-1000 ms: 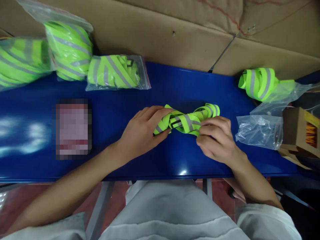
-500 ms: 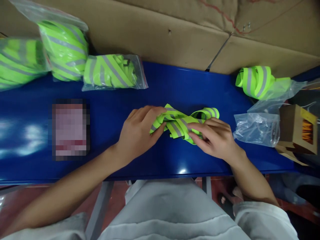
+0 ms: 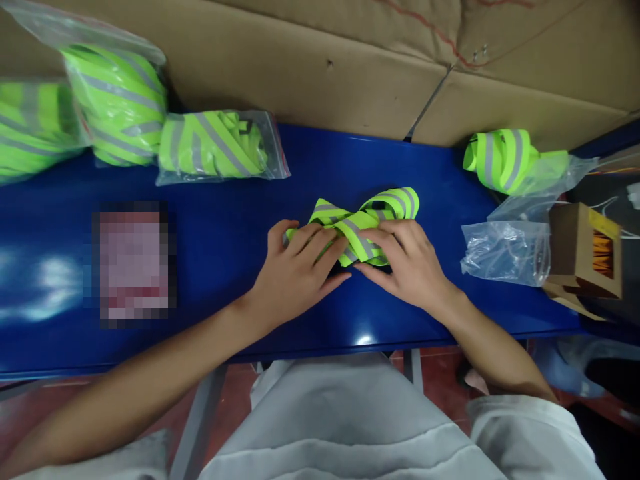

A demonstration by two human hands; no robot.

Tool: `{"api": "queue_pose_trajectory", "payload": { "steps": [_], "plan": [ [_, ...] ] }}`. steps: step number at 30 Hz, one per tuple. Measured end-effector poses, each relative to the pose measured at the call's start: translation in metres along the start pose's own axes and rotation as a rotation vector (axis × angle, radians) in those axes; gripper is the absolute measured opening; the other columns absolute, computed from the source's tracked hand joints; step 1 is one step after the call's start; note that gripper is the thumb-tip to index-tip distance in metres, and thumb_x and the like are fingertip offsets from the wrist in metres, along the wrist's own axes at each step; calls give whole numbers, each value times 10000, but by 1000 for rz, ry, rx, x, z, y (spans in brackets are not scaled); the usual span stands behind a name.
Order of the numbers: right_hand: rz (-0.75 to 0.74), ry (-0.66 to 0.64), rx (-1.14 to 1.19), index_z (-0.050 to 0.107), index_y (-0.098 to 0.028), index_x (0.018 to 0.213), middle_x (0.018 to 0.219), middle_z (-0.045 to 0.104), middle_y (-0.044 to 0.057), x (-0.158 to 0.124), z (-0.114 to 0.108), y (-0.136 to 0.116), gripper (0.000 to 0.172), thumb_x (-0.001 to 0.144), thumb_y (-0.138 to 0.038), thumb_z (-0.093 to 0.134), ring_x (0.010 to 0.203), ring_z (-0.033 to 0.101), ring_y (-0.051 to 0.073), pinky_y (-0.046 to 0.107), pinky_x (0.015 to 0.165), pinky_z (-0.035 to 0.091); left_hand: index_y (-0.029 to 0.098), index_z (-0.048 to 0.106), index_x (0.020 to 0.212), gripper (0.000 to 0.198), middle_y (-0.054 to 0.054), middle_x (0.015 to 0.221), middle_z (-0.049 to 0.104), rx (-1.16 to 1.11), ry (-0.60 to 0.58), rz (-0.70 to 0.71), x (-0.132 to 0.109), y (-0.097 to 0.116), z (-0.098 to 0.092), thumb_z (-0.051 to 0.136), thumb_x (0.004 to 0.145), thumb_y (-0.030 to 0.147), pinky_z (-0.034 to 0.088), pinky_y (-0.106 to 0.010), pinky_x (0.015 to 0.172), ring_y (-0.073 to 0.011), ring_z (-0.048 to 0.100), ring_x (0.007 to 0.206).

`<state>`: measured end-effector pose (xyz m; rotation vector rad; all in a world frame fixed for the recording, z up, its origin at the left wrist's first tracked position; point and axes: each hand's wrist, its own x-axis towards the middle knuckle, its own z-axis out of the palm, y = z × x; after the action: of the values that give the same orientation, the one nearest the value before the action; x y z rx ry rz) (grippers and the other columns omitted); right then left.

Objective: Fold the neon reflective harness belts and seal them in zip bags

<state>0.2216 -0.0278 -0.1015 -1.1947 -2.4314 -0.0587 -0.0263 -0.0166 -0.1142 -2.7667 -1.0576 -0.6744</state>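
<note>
A neon-yellow reflective strap (image 3: 369, 219) with grey stripes lies bunched and crossed over itself on the blue table. My left hand (image 3: 296, 270) is over its left end, fingers curved across the folds and thumb along the near edge. At the right, my right hand (image 3: 411, 263) grips the near side between thumb and fingers. A loop of strap sticks out beyond it, towards the back. The parts of the strap beneath both palms are hidden.
Several bagged strap bundles (image 3: 213, 143) stand at the back left. Another bundle (image 3: 505, 160), half in plastic, lies back right above a clear plastic bag (image 3: 505, 253) and a small cardboard box (image 3: 583, 253). A blurred-out rectangular item (image 3: 131, 263) lies left. Large cartons (image 3: 300, 67) line the back.
My left hand has spread further over the strap and turned its back upward. My right hand has shifted left, closer to the left one. The strap bundle is gathered more tightly, its loop raised.
</note>
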Motion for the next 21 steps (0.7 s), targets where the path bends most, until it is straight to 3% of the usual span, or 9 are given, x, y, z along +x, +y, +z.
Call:
{"api": "queue_pose_trajectory", "payload": {
  "steps": [6,11,18,21],
  "plan": [
    [40,135,156,610,-224,1278,1193,704,115,4,0,2,362,919,-183,637,1121,678,293,462,958,577,272,655,1367,373,-107,1228,737,-69,-31,-93,-2,-1,-2,631,998,220,387,-575,1072,-323,645,1174],
    [169,255,174,585,-239,1103,1121,738,95,6,-9,10,233,912,-109,563,1094,693,289,488,967,533,329,643,1405,398,-85,1234,729,-203,10,-163,-3,-6,-11,611,1016,254,382,-556,1078,-299,651,1173],
    [276,215,153,617,-231,1108,1192,719,104,3,-15,30,178,980,-138,536,1148,678,291,478,978,518,252,664,1350,321,-88,1259,702,-510,100,-359,4,-10,-28,513,1070,297,462,-445,1024,-265,652,1201],
    [287,170,64,640,-232,1148,1249,712,102,1,-14,35,184,1003,-158,554,1178,660,300,473,977,497,224,675,1251,248,-59,1128,715,-650,177,-443,5,-12,-29,523,1077,316,491,-379,910,-220,673,1033]
  ]
}}
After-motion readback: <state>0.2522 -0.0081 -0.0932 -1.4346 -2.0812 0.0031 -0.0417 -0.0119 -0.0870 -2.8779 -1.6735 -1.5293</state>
